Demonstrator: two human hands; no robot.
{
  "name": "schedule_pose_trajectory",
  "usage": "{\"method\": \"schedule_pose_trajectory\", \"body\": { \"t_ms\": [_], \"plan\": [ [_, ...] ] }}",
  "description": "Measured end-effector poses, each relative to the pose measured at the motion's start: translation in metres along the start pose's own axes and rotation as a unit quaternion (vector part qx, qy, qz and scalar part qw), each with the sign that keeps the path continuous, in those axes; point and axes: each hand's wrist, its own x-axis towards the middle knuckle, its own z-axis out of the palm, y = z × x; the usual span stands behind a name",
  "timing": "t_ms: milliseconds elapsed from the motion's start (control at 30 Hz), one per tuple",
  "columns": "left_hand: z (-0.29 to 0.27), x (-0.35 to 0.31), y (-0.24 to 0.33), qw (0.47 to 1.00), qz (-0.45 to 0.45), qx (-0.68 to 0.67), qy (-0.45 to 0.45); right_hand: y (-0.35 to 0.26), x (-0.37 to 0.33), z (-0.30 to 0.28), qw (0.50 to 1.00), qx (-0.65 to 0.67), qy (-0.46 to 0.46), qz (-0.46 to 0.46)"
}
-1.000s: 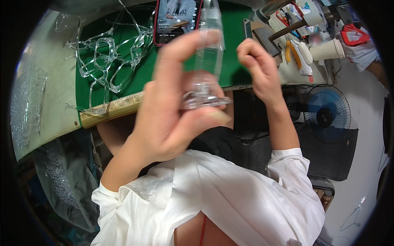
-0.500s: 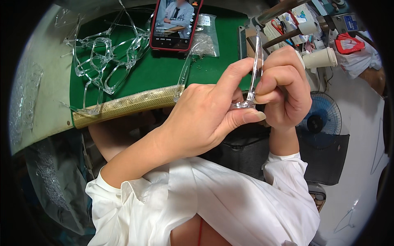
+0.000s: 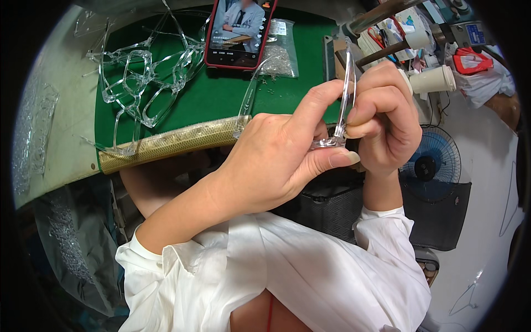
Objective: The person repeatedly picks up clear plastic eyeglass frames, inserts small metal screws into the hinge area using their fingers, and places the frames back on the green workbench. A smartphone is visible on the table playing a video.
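A clear plastic eyeglass frame is in my left hand, pinched between thumb and fingers. One temple arm stands nearly upright from its hinge corner, and another clear temple shows beyond my left wrist. My hand covers most of the frame's front. My right hand is closed, its bent fingertips pinched together against the hinge end of the upright temple. Whatever lies between those fingertips is too small or too hidden to make out.
Several clear eyeglass frames lie tangled on the green mat, left. Behind stand a red-cased phone and a plastic bag of small metal parts. Gold padding edges the table. A metal-armed device and blue fan are at right.
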Motion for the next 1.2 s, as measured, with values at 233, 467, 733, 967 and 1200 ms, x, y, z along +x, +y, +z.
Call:
{"method": "schedule_pose_trajectory", "body": {
  "t_ms": [233, 467, 733, 967, 1200],
  "plan": [
    [-0.0021, -0.0006, 0.0009, 0.998, -0.032, -0.042, -0.019, 0.0031, 0.001, -0.0007, 1.0, 0.007, -0.006, -0.008],
    [-0.0029, -0.0011, 0.0009, 0.996, -0.041, -0.081, -0.026, -0.0002, 0.0, 0.004, 0.999, 0.021, 0.018, 0.03],
    [-0.0016, -0.0023, 0.0003, 0.99, -0.052, -0.127, -0.02, 0.0006, -0.0016, 0.0061, 0.999, 0.024, 0.022, 0.024],
    [-0.0029, 0.0001, -0.0007, 0.994, -0.03, -0.104, -0.026, 0.0004, -0.0029, 0.0057, 0.998, 0.046, 0.023, 0.021],
    [-0.0027, 0.0005, -0.001, 0.994, -0.015, -0.097, -0.042, 0.0039, -0.0056, 0.0071, 0.976, 0.193, 0.066, 0.081]
  ]
}}
